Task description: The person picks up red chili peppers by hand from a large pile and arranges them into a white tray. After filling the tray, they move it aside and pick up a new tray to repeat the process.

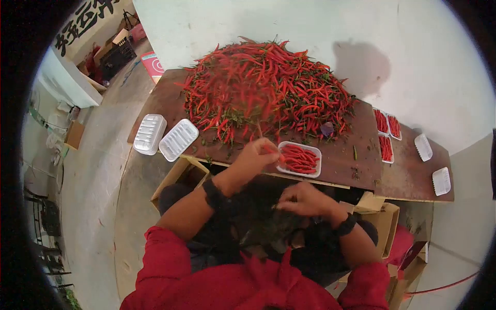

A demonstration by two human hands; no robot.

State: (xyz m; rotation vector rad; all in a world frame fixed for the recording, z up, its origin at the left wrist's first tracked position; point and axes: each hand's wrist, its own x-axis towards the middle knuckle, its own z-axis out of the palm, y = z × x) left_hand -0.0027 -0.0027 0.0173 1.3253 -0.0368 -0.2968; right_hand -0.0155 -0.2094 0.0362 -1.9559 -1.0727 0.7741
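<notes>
A big heap of red chilies (268,88) with green stems covers the back of the brown table (361,165). Near the front edge, a white tray (319,164) holds several red chilies (299,158). My left hand (257,158) is at the tray's left side, its fingers pinched around what looks like a red chili (281,159), slightly blurred. To the right and nearer my body, my right hand (304,200) hovers below the table edge with curled fingers; what it holds, if anything, is too small to name.
Stacked white trays (150,134) and a single empty one (179,139) lie at the left. Filled trays (386,148) and empty ones (441,181) are at the right. Cardboard boxes (385,222) stand under the front edge. A wall rises behind the heap.
</notes>
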